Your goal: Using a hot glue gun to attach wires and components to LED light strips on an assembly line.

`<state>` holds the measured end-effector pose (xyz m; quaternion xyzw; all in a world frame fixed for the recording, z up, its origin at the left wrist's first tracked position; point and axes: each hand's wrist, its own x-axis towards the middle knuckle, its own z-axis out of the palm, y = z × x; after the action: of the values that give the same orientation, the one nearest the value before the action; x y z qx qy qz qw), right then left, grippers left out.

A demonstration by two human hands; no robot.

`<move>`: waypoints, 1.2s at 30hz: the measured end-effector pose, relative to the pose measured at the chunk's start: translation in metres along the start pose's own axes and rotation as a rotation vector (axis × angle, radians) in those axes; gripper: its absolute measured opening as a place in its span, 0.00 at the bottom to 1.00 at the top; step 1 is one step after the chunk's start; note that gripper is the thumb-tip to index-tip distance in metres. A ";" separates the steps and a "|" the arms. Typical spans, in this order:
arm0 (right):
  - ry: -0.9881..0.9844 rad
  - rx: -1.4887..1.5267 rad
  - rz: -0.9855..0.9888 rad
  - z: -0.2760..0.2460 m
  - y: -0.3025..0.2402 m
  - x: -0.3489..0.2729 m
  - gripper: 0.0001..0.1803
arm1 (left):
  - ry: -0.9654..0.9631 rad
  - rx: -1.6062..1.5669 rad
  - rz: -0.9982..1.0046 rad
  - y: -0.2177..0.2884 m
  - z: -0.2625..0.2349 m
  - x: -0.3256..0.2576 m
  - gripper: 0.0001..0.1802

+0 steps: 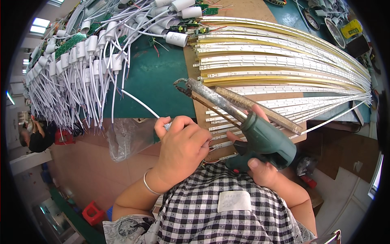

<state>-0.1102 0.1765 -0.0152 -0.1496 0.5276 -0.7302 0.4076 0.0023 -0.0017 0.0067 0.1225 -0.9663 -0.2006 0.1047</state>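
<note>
My left hand (183, 142) is closed, knuckles up, in front of my chest. A white cable (140, 101) runs into it from the upper left, and a bit of a white fitting shows by the thumb side; the fingertips are hidden. In my right hand (264, 168) is a dark green soldering gun (266, 138) with a worn metal barrel, pointing to the upper left. A thin brown tube runs under the barrel to its bent tip. LED strips (219, 142) on a brown board lie just beyond and between my hands.
Many white lamp holders (95, 44) with cables and green circuit boards are heaped at the left on the green table (158, 77). Bundled white LED strips (264, 61) fan out to the right. A worn flat bar (260, 110) lies behind the soldering gun. A plastic bag (124, 140) hangs at the table edge.
</note>
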 end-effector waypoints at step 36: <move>-0.026 0.005 -0.032 -0.003 0.005 0.001 0.63 | 0.092 0.306 0.297 -0.003 0.000 -0.018 0.13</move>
<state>-0.1103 0.1775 -0.0207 -0.1665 0.5178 -0.7359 0.4031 0.0199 0.0007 0.0023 0.0022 -0.9872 -0.0282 0.1571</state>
